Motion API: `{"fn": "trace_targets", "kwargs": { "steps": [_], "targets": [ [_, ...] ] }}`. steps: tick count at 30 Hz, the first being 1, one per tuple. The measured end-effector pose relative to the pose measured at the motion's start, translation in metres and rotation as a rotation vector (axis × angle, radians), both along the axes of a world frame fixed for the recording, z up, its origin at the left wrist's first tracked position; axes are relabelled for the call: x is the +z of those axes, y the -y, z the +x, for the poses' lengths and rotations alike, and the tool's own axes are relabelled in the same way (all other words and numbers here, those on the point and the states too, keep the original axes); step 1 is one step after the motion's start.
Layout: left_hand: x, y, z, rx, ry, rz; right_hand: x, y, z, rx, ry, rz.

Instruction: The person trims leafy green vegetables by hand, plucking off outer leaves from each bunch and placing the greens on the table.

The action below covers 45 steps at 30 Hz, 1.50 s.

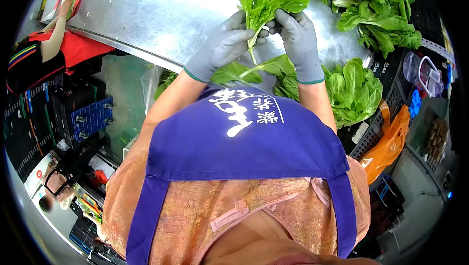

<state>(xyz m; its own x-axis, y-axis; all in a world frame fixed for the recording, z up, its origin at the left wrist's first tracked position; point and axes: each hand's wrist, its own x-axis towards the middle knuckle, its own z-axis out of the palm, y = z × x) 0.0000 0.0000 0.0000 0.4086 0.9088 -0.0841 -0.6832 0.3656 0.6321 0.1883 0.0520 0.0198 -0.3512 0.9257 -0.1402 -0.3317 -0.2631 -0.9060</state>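
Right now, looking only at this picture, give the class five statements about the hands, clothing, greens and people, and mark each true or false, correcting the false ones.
1. The left hand and the right hand wear grey gloves. True.
2. The apron is orange. False: the apron is purple-blue with white lettering.
3. The left hand grips the leafy green plant by its stalk. True.
4. The largest pile of greens lies at the left. False: that pile is at the right.
5. Nobody else is in view. False: another person's arm shows at the left.
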Motion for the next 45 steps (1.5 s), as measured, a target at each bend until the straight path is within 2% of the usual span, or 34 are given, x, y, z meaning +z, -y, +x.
{"fn": "trace_targets", "kwargs": {
  "steps": [2, 8, 11, 13, 14, 15, 17, 20, 23, 25, 27, 29, 30, 33, 34, 37, 38, 41, 43, 45],
  "targets": [
    [0.003, 0.000, 0.000, 0.002, 0.000, 0.000, -0.001, 0.000, 0.000, -0.020, -0.057, -0.035],
    [0.005, 0.001, 0.003, -0.003, -0.009, -0.048, -0.008, 0.000, 0.005, -0.035, 0.022, -0.089],
    [0.009, 0.001, 0.002, -0.057, -0.151, -0.038, 0.009, 0.003, -0.002, -0.025, 0.295, -0.074],
    [0.022, 0.004, 0.009, -0.069, -0.435, -0.062, 0.000, 0.006, -0.008, 0.015, 0.426, 0.092],
    [0.023, 0.003, 0.006, -0.112, -0.581, -0.036, -0.012, 0.006, -0.010, 0.033, 0.603, 0.197],
    [0.023, 0.001, 0.005, -0.151, -0.729, -0.006, 0.000, 0.008, -0.013, 0.067, 0.703, 0.293],
    [0.015, 0.003, 0.010, -0.131, -0.741, -0.058, 0.015, 0.005, -0.010, 0.291, 0.881, 0.424],
    [0.008, 0.003, 0.006, -0.006, -0.689, -0.178, 0.001, -0.007, 0.001, 0.208, 0.767, 0.369],
    [-0.004, 0.003, -0.015, 0.120, -0.524, -0.253, -0.024, -0.049, 0.030, -0.073, 0.836, 0.349],
    [-0.020, -0.004, -0.033, 0.174, -0.403, -0.271, -0.050, -0.088, 0.067, -0.241, 0.768, 0.226],
    [-0.023, -0.002, -0.038, 0.299, -0.482, -0.303, -0.024, -0.099, 0.089, -0.387, 1.214, 0.198],
    [-0.043, -0.001, -0.048, 0.340, -0.545, -0.374, -0.055, -0.125, 0.126, -0.403, 1.540, 0.207],
    [-0.046, -0.001, -0.052, 0.333, -0.473, -0.383, -0.047, -0.125, 0.129, -0.340, 1.632, 0.140],
    [-0.056, -0.001, -0.053, 0.337, -0.515, -0.341, -0.057, -0.127, 0.130, -0.282, 1.763, 0.196],
    [-0.055, -0.001, -0.052, 0.324, -0.531, -0.334, -0.067, -0.132, 0.134, -0.352, 1.638, 0.304],
    [-0.051, -0.003, -0.053, 0.301, -0.551, -0.326, -0.071, -0.129, 0.134, -0.384, 1.372, 0.205],
    [-0.049, -0.002, -0.053, 0.304, -0.533, -0.332, -0.092, -0.126, 0.135, -0.458, 1.068, 0.102],
    [-0.051, -0.002, -0.050, 0.313, -0.511, -0.318, -0.071, -0.073, 0.091, -0.290, 0.791, 0.088],
    [-0.052, 0.001, -0.052, 0.305, -0.510, -0.306, -0.056, -0.023, 0.048, -0.093, 0.648, 0.121],
    [-0.050, 0.001, -0.055, 0.251, -0.620, -0.240, -0.040, 0.015, 0.016, 0.082, 0.396, 0.036]
  ]
}}
